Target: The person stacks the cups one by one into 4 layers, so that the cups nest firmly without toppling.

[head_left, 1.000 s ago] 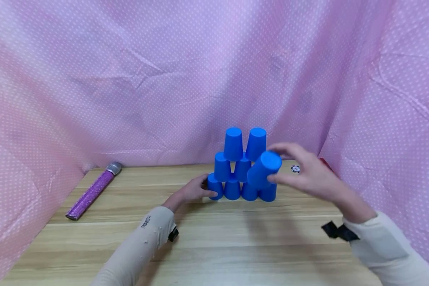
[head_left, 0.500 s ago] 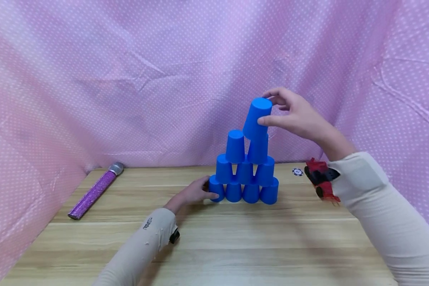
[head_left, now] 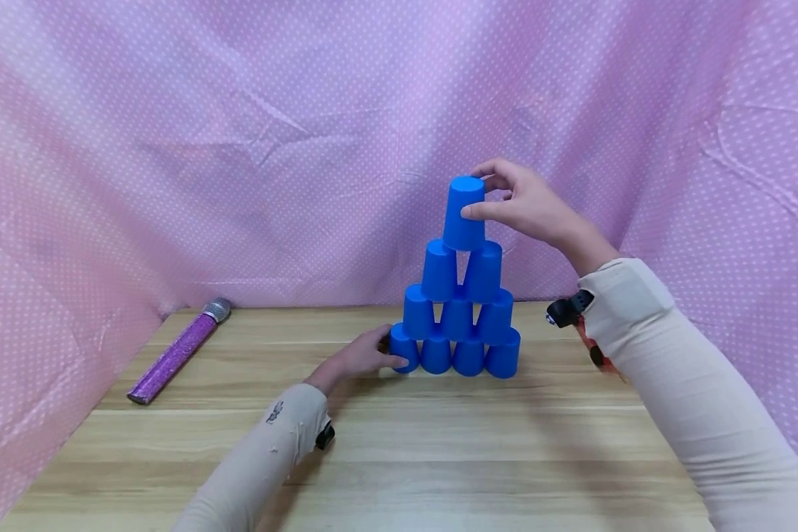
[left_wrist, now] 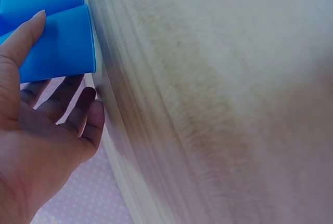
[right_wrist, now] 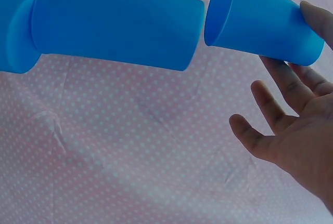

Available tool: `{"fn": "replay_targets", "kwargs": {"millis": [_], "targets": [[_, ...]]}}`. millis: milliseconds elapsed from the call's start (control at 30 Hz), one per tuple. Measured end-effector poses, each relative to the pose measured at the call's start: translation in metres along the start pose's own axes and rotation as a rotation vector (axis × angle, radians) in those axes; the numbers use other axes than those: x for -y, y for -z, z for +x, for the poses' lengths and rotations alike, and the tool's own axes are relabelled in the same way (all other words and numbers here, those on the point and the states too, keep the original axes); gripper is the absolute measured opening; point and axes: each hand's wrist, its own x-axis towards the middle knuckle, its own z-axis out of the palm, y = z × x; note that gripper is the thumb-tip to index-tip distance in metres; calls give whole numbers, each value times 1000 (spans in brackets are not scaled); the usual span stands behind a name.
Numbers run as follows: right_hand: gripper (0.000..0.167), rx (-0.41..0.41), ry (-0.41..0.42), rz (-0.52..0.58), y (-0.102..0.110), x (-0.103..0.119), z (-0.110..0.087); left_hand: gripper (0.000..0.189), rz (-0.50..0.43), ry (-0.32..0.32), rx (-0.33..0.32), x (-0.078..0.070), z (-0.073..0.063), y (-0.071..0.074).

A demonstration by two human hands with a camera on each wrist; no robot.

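Observation:
Upside-down blue plastic cups [head_left: 457, 318] form a pyramid on the wooden table, with rows of several, three and two. My right hand [head_left: 528, 203] pinches one more cup [head_left: 457, 225] near its base, thumb in front and fingers behind. That cup is upside down over the two-cup row; a narrow gap shows between its rim and a cup [right_wrist: 119, 21] below in the right wrist view. At the lower left my left hand [head_left: 357, 356] holds the end cup [left_wrist: 60, 47] of the bottom row, thumb on its front and fingers around the far side.
A glittery purple microphone [head_left: 176, 358] lies at the table's left. A red toy [head_left: 592, 343] is mostly hidden behind the right sleeve. Pink dotted cloth [head_left: 306, 148] hangs around the back and sides of the wooden table [head_left: 439, 458].
My right hand has raised its cup from beside the pyramid, then moved it left over the top row, turning it more upright. My left hand stays at the bottom-left cup.

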Motion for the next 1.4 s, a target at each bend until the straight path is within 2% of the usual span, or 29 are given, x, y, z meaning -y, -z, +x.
{"fn": "replay_targets", "kwargs": {"millis": [267, 633, 1400], "targets": [[64, 37, -30, 16, 0, -5, 1, 61, 15, -8, -6, 0, 0, -2], [65, 45, -15, 38, -1, -12, -1, 61, 10, 13, -18, -1, -2, -6], [68, 48, 2, 38, 0, -16, -5, 63, 16, -4, -23, 1, -3, -9]]}}
